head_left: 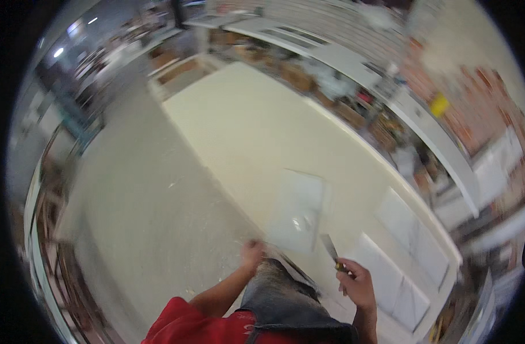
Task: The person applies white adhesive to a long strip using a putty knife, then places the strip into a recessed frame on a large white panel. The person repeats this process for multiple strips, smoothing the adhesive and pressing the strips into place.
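Observation:
In my right hand point(355, 282) is a putty knife point(330, 246) with a dark handle, its blade pointing up and to the left over the table. My left hand point(253, 253) hangs by the table's near edge, close to my legs; motion blur hides its fingers. Ahead of my hands a thin pale, glossy sheet point(297, 212) lies on the long cream table point(245, 120). More flat white panels rest to the right: one nearer my right hand point(372, 265) and one farther off point(411, 223). A dark strip point(297, 268) runs along the edge by my legs.
A long white shelf point(423, 123) with boxes and clutter beneath runs behind the table. To the left stretches a grey floor point(142, 189), with a rack of metal frames point(50, 246) at its far side. A brick wall point(475, 103) stands at the right.

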